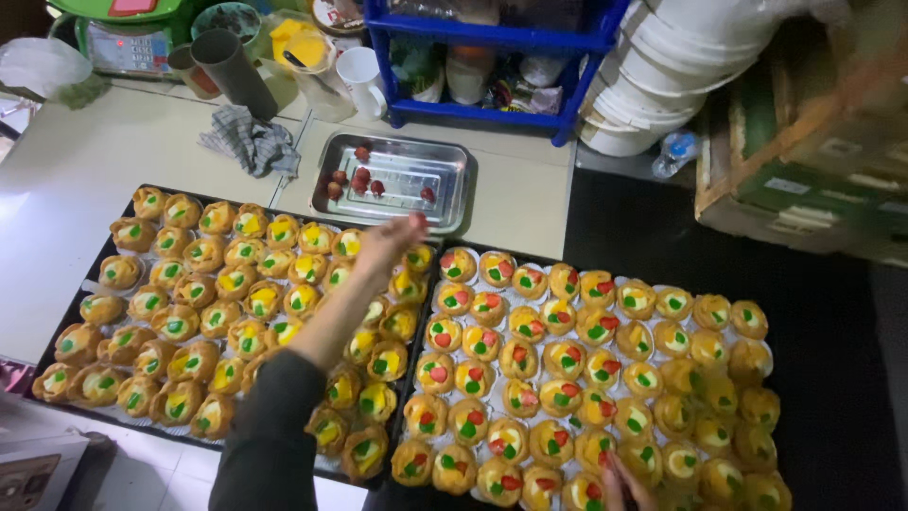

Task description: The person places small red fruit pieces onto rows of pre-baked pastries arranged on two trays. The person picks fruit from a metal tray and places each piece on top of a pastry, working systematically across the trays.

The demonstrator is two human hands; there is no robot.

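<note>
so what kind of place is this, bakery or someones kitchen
Probably a small bakery or pastry prep kitchen: two big trays of fruit-topped tartlets, a steel tray of strawberries the left hand reaches toward, a scale and stacked white buckets.

Right hand (624,487) cut off by bottom edge; grip not shown. Left hand (392,238) blurred. Right tray (530,260) clipped at bottom. Pastries hidden under forearm.

A grey checked cloth (251,141) is crumpled on the pale counter (85,180). Behind it, a grey cup (234,69) is tilted beside a white mug (362,80). A blue rack (492,57) is flanked by stacked white buckets (653,76) and a green scale (123,33).
</note>
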